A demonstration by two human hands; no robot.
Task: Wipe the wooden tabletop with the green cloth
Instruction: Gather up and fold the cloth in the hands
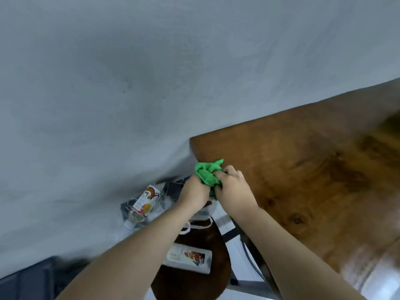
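The green cloth [208,173] is bunched up at the left edge of the wooden tabletop [303,169], near its far left corner. My left hand [193,192] grips the cloth from the left, just off the table's edge. My right hand [233,187] holds the same cloth from the right, over the tabletop's edge. Both sets of fingers are closed into the fabric. The lower part of the cloth is hidden between my hands.
A grey wall [129,83] runs behind the table. Left of the table stands a dark round stool [194,284] with a white box [187,257] on it. A clear bottle with an orange label [144,205] lies by the wall, with white bag handles [198,225] beside it.
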